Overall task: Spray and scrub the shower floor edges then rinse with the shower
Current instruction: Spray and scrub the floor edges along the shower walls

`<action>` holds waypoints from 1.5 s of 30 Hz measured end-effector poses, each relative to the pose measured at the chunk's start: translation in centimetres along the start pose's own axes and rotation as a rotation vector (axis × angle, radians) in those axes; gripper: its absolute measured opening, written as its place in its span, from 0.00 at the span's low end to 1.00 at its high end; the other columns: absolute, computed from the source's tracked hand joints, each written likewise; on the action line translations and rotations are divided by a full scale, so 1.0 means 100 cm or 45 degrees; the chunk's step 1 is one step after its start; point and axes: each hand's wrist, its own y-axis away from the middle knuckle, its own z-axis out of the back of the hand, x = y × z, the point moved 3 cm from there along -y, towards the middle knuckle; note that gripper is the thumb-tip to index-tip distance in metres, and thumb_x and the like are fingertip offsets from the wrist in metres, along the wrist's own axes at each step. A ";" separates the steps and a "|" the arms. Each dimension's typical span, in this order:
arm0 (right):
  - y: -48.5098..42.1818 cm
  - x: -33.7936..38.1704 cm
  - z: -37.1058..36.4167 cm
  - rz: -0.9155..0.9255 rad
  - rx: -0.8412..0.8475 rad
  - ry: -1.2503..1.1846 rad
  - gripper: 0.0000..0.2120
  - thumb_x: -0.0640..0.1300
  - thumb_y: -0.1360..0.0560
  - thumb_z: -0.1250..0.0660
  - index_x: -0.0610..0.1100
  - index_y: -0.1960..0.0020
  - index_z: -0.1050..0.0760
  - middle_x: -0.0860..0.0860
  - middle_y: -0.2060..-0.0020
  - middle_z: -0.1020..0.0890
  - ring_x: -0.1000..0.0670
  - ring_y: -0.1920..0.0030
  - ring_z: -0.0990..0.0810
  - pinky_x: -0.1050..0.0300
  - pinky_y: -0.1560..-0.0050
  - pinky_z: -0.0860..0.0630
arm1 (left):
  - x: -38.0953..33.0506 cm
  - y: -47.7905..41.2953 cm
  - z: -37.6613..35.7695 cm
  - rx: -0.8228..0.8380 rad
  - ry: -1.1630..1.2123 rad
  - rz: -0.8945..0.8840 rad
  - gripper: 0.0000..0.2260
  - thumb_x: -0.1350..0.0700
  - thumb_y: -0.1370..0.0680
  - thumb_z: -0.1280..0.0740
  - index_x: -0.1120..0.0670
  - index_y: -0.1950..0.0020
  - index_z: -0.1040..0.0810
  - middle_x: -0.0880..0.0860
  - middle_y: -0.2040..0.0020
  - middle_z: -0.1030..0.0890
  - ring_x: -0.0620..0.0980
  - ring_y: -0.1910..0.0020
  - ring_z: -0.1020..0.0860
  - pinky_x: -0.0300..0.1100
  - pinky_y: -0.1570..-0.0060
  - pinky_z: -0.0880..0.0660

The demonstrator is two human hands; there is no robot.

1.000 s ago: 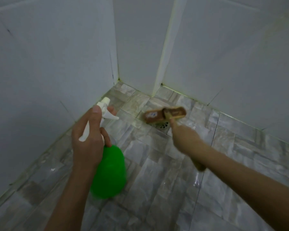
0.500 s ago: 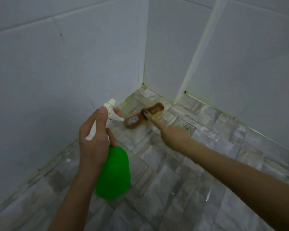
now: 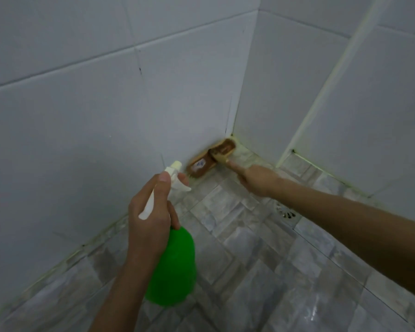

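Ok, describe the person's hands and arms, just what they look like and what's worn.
Both are bare. The left hand and right hand wear no gloves; no rings, watch or bands show. The left forearm and right forearm show no sleeve.

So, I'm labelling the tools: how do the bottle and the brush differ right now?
The bottle is green with a white spray head; the brush is brown. The left hand holds the bottle clear of the floor; the right hand holds the brush against the floor edge near the corner. The brush looks blurred, the bottle sharp. Both are gripped by one hand each.
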 end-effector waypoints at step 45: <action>-0.004 -0.026 0.031 0.006 0.066 0.000 0.28 0.41 0.21 0.41 0.53 0.24 0.45 0.45 0.54 0.21 0.46 0.61 0.24 0.58 0.56 0.30 | 0.009 0.013 0.017 0.068 0.011 0.056 0.16 0.39 0.21 0.42 0.40 0.52 0.15 0.71 0.59 0.21 0.54 0.79 0.32 0.40 0.74 0.31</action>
